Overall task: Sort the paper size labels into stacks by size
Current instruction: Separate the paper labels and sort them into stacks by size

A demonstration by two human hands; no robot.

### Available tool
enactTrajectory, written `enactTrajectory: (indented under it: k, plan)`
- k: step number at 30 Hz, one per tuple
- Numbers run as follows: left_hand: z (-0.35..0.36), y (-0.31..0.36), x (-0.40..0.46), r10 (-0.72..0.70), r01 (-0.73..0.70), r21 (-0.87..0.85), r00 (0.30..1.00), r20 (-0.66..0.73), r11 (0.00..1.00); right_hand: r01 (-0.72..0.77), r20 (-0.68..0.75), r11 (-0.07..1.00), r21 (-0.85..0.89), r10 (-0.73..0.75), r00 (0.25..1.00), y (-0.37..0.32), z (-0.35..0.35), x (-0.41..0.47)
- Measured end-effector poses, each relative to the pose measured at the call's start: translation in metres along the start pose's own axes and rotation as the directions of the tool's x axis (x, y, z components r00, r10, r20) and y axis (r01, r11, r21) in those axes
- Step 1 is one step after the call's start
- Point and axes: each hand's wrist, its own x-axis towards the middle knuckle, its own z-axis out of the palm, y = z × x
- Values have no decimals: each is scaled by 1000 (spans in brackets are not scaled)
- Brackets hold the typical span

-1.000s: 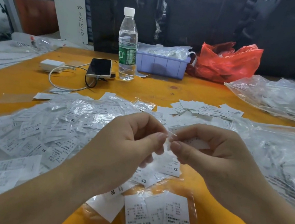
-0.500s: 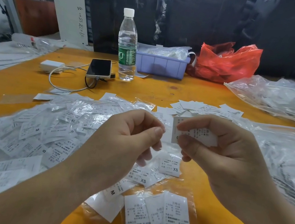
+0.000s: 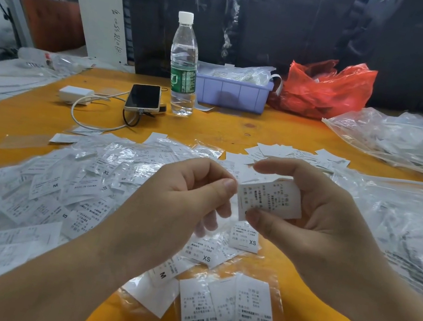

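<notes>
My right hand [image 3: 317, 225] pinches a small bundle of white printed size labels [image 3: 271, 199] between thumb and fingers, above the orange table [image 3: 237, 134]. My left hand [image 3: 180, 205] is beside it, fingers curled, thumb tip touching the bundle's left edge. Below lies a wide scatter of labels and small clear sleeves [image 3: 66, 186], marked XL, M, S and XS. Near the front edge a few longer labels [image 3: 228, 320] marked XS and L sit fanned on a clear sleeve. A further small pile of labels [image 3: 298, 155] lies behind my hands.
A water bottle [image 3: 182, 66], a phone [image 3: 143, 98] with a charger and cable [image 3: 76, 94], a lilac plastic bin [image 3: 232, 94] and a red plastic bag [image 3: 325, 89] stand at the back. Clear bags of labels [image 3: 409, 143] cover the right side.
My hands have drawn slightly apart and the bundle has turned from edge-on to face me, now sitting wholly in my right hand's pinch. My left thumb stays at its left edge.
</notes>
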Motion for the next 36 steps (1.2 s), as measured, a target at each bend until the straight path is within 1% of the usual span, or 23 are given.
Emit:
enactTrajectory:
  k: [4,9,13,17,20,22,27,32,36]
  plan:
    - [1,0,-1,-4,2,37,999,41,999,1,28,1000,-23,0,1000,1,0,0]
    - [2,4,-3,28,-28,106,1000,4,994,-35,72,997,-63,40,997,2,0,2]
    - [1,4,-2,20,-19,106,1000,-5,994,22,46,994,-103,-17,999,-1,1,2]
    - [-1,2,0,-27,28,61,1000,-13,998,42,-47,998,-43,-44,998,-1,0,3]
    - [-1,2,0,-67,67,-37,998,0,997,30,-82,998,61,-25,996,0,-2,5]
    - [0,3,0,-72,73,-84,997,21,994,21,-51,993,118,-15,999,1,-2,5]
    - [3,4,0,-58,62,-114,998,35,992,-13,57,991,133,6,998,2,3,4]
    - [3,4,0,-46,50,-94,998,44,994,-52,74,990,129,43,996,1,2,5]
    - [0,5,0,-49,58,-77,992,116,995,-48,57,988,145,40,998,0,2,6]
